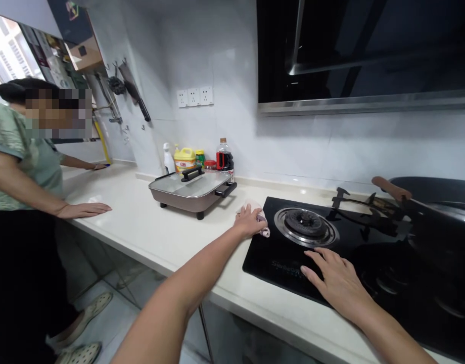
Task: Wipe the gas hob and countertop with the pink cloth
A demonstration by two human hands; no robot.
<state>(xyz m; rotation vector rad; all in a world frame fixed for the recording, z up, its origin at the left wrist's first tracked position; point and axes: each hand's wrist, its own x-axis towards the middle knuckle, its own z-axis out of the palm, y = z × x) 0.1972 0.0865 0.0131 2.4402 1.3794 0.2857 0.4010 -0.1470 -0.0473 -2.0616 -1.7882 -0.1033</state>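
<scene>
My left hand (248, 222) presses a crumpled pale pinkish cloth (266, 230) onto the counter at the left edge of the black gas stove (268, 268). Its fingers curve over the cloth and partly hide it. Over the stove's front part, my right hand (336, 275) has its fingers apart and holds nothing. I cannot tell whether it touches the glass. Just beyond both hands is the left burner (306, 226), with no pan support over it. A black pan support (359, 207) lies tilted behind it, towards the right.
Left of the stove stands a lidded electric pan (183, 199), with bottles (225, 156) behind it. A dark pan (440, 227) occupies the stove's right side. The range hood (354, 103) overhangs the stove. Another person (24, 167) leans on the counter (119, 215) at left.
</scene>
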